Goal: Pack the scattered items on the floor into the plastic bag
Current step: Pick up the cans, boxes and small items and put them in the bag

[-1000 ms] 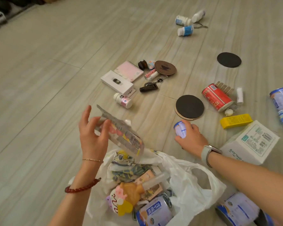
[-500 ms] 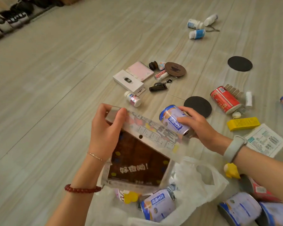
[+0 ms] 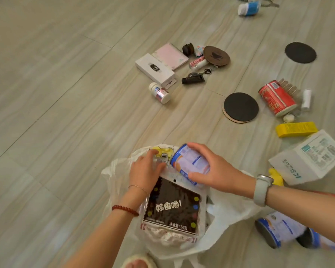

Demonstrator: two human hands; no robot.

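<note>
The plastic bag (image 3: pixel 230 215) lies open on the floor (image 3: pixel 56 113) at the bottom centre, its mouth mostly covered by a dark snack packet (image 3: pixel 172 207) lying flat on top. The left hand (image 3: pixel 145 171) pinches that packet's clear top edge; its fingertips blur into crumpled film. The right hand (image 3: pixel 213 169) has its grip curled round a blue-and-white can (image 3: pixel 190 163) over the bag's far rim. What lies below the packet is hidden. Two similar cans (image 3: pixel 282 229) sit partly behind the right forearm.
</note>
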